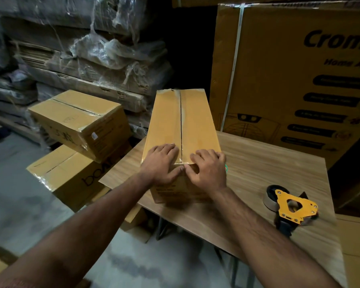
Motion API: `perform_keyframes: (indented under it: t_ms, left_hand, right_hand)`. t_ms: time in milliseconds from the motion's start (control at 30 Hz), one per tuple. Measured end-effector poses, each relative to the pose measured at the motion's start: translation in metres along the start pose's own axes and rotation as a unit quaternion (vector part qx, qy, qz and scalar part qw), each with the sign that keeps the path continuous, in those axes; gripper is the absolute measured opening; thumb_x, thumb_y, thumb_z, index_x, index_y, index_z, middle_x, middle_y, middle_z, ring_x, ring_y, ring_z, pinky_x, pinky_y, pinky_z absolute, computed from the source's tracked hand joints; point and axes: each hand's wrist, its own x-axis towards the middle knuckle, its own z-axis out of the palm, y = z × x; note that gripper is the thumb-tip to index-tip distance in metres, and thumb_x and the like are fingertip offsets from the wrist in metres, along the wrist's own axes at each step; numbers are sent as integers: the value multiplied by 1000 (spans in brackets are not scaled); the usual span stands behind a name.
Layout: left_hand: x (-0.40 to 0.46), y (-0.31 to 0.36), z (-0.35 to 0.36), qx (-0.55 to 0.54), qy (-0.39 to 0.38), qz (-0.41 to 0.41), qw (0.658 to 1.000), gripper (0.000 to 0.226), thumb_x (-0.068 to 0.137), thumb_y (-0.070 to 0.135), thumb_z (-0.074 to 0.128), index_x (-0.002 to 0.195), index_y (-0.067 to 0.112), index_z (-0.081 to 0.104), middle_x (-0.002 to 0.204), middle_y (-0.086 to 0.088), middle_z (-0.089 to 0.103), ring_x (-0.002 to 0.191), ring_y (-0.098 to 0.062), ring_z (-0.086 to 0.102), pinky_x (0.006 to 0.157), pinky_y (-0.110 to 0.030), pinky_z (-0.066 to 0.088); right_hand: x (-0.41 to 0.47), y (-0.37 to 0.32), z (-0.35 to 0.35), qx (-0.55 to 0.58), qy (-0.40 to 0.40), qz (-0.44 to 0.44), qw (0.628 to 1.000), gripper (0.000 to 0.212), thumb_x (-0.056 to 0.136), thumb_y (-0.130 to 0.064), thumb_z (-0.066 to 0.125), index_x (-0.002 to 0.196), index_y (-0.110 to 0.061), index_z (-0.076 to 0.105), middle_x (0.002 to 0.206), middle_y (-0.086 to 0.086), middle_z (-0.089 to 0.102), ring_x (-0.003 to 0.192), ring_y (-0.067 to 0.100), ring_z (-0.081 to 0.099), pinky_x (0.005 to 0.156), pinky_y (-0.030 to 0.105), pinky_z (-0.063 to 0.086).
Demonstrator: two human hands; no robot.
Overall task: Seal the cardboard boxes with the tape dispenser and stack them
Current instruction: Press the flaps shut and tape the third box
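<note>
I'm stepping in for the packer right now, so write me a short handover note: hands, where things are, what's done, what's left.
Left hand and right hand: both flat on the near end of the box on the table, pressing the tape over its near edge.
Tape dispenser: lying on the table to the right of that box, not held.
Done: tape runs along the box's top seam; two taped boxes are stacked on the floor to the left.
Left: finish smoothing the tape end, then probably move this box onto the stack.
</note>
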Motion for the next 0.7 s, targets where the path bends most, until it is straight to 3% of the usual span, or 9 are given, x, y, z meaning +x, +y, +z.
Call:
perform_keyframes:
  t_ms: [133,200,267,400,500,700]
  left_hand:
    - [-15,1,-16,-18,10,17,1000,66,83,66,26,119,21,58,115,-3,56,104,-20,51,86,-38,46]
    - [-14,-3,-22,-47,17,-1,999,53,88,59,29,107,23,63,102,2,58,93,-14,52,73,-32,48]
    - [-6,-5,-28,-53,15,-14,998,39,94,50,39,105,24,65,97,6,58,88,-11,54,70,-28,49]
    - [27,-9,-31,-101,36,-61,992,31,97,41,48,117,24,63,114,4,59,99,-14,58,84,-35,55]
    - [58,-20,-22,-98,38,-72,992,40,98,39,46,131,19,59,133,-3,57,117,-23,54,98,-42,50]
    - [131,-67,2,-84,-34,-90,992,51,104,44,34,146,18,44,157,-10,36,143,-29,32,117,-43,30]
  right_hand:
    - [1,-5,-21,77,9,-8,997,33,86,-39,51,66,-14,60,69,3,60,68,25,54,67,39,43]
    - [10,-9,-29,104,-36,26,994,37,89,-39,46,64,-14,59,65,2,60,63,23,54,63,38,47]
    - [25,-11,-34,104,-94,60,988,40,92,-41,45,69,-14,64,68,3,64,65,24,58,62,39,51]
    - [53,-7,-28,130,-176,53,974,26,95,-34,51,102,-16,69,101,5,68,95,25,60,80,36,50]
    - [71,-1,-11,150,-212,43,965,37,98,-29,50,131,-14,60,129,6,61,118,26,53,99,36,43]
    - [131,21,47,140,-282,30,949,50,104,-36,37,148,-13,40,156,8,39,145,23,33,119,41,24]
